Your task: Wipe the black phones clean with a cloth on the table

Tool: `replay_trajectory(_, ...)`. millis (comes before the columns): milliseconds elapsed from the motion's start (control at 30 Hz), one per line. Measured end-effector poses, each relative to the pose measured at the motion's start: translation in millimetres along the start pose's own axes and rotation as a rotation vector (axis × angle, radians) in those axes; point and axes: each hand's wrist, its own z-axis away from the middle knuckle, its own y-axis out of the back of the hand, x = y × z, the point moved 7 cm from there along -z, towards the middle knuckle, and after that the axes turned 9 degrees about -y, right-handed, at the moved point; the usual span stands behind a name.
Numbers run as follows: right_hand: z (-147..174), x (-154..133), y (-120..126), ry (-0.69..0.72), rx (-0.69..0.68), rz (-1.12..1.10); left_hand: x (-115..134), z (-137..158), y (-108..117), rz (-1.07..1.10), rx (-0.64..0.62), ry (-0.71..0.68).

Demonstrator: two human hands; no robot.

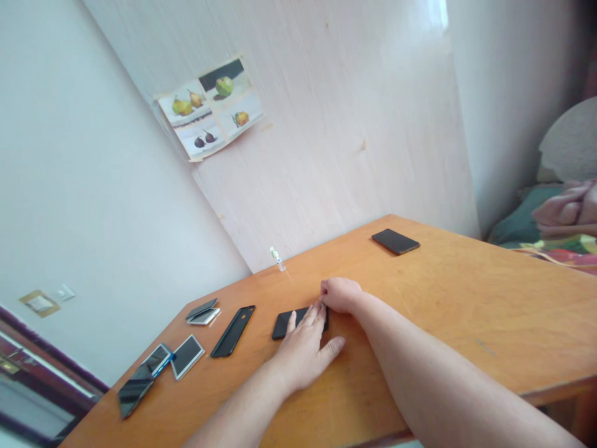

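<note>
A black smartphone [281, 326] lies on the wooden table [448, 311] in front of me. Across its right part rests my left hand [304, 351], palm down with fingers stretched and thumb apart. My right hand [340, 294] is closed at the phone's far right corner, its fingertips close to those of my left hand. Whatever the right fingers may pinch there is hidden. Left of the phone lies an empty black phone case [233, 331], its inside facing up.
Several more phones lie at the left: a white-framed phone [188, 357], a dark phone [135, 391], and a small stacked pair [203, 312]. A black phone [395, 241] is at the far right. A small pump bottle [277, 259] stands at the back edge, near the wall.
</note>
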Motion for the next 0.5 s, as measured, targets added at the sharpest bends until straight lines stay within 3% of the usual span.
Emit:
replay_trajectory(233,3,-2,1,-0.003,0.004,0.013,8,36,0,-0.007,-0.054,-0.027)
replay_trajectory(500,0,-1,-3,0.005,-0.004,0.02,-71,64,-5,-0.019,-0.007,0.288)
